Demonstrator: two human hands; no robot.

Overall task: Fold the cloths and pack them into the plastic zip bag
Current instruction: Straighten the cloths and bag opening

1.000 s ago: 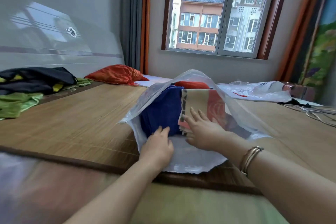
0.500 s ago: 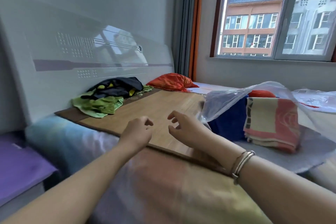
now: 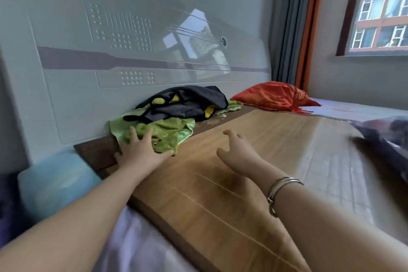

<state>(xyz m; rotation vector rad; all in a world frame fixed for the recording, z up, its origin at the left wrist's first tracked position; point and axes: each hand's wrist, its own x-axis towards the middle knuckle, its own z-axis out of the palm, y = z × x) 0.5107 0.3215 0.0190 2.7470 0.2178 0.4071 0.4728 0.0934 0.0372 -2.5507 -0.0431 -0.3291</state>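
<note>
Cloths lie heaped against the headboard (image 3: pixel 72 86) at the far left of the bamboo mat (image 3: pixel 276 139): a crumpled green cloth (image 3: pixel 167 130) in front, with a dark garment (image 3: pixel 189 99) trimmed in yellow thrown over its back part. They look loose and unfolded, so they are probably the next pieces to be folded.

On the near corner of the green cloth is the left hand (image 3: pixel 139 150), fingers spread wide and straight, palm down on the fabric and the mat's dark border. It has not closed on anything; I judge it is placed to gather or drag the cloth closer.

Further right, the right hand (image 3: pixel 238 152) hovers above bare mat, well apart from the pile, fingers loosely curled and holding nothing, probably ready to help with the pickup. A bracelet (image 3: pixel 280 190) sits on that wrist.

Behind, near the curtain (image 3: pixel 289 20), lies an orange cloth (image 3: pixel 271 95), bunched; whether it is a cloth to pack or a pillow cover is unclear.

At the right edge a dark blurred shape (image 3: pixel 388 135) is cut off; I cannot say what it is, and no zip bag can be made out.
</note>
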